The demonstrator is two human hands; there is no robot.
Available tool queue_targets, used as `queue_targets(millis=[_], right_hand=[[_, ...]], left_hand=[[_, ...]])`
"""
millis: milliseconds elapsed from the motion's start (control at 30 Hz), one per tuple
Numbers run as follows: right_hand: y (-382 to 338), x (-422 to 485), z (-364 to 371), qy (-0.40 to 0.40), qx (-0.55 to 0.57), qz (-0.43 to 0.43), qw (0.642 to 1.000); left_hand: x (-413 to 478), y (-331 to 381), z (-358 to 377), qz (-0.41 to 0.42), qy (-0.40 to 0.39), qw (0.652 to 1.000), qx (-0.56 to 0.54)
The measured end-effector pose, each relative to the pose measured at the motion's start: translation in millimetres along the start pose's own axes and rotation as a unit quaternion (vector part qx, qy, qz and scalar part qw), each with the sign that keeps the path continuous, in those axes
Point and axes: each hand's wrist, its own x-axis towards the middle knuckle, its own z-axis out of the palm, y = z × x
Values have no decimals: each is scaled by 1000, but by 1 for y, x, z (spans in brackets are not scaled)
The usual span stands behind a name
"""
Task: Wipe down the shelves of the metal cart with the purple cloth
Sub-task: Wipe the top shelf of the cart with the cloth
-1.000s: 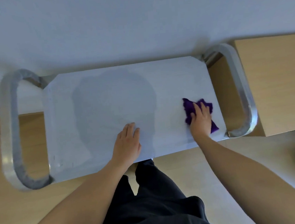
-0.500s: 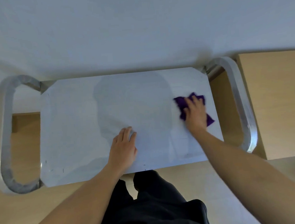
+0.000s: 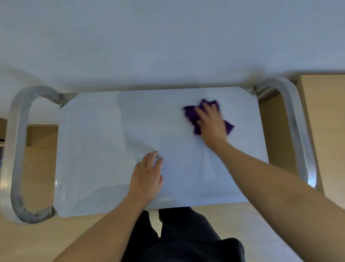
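Right, top shelf of the metal cart fills the middle of the view, and everything is placed off that shelf. Right hand is pressed palm-down on the purple cloth, fingers spread flat over it rather than curled round it, so it is pinned under the palm, not pinched. That cloth sits on the shelf's far right part, near the back edge but not touching it, and well short of the right-side handle loop; crumpled purple corners poke out past the fingertips and behind the heel of the hand. Hand and cloth are both smeared with blur. Left hand lies open and flat on the shelf near its front edge, about the middle of its length, fingers together, holding nothing, well apart from the cloth. Left handle loop curves off the shelf's other end. Dark trousers show just below the shelf's front edge. Pale wall rises behind the back edge, wooden floor below, and a wooden cabinet stands just beyond the right handle.
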Motion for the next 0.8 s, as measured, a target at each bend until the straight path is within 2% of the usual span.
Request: queue_targets(millis=[67,133,200,233,300,367,433,467,533,600,633,700,767,800], right_hand=[[24,4,-13,18,16,131,991],[20,2,-15,52,25,251,966],[-15,1,-5,63,16,293,954],[-39,0,5,57,21,281,958],[-95,-9,31,23,31,175,984],[-150,-24,56,-40,33,-3,999],[-192,-42,73,-118,20,-172,978],[-202,-46,76,-146,17,-220,964],[-201,-44,75,-146,16,-240,960],[-183,-34,72,-107,-5,-200,974],[-171,-27,67,-79,-15,-149,986],[-154,-19,57,-48,-22,-3,999],[-157,-24,53,-33,-4,145,989],[-166,-28,53,-28,1,179,984]], left_hand=[[0,-2,0,6,6,1000,-6],[-2,-5,-1,6,11,1000,-17],[-5,-12,-3,-12,16,1000,-21],[-8,-18,-5,-24,20,999,-20],[-16,-35,-7,-46,26,998,-16],[-28,-55,-9,-72,28,997,-12],[-43,-76,-11,-100,24,995,-1],[-51,-86,-12,-111,21,994,4],[-66,-104,-14,-124,16,992,11],[-78,-121,-15,-128,14,992,15],[-84,-128,-15,-127,17,992,14],[-94,-140,-15,-122,20,992,7],[-103,-150,-15,-114,25,993,-3],[-107,-154,-15,-110,24,994,-6]])
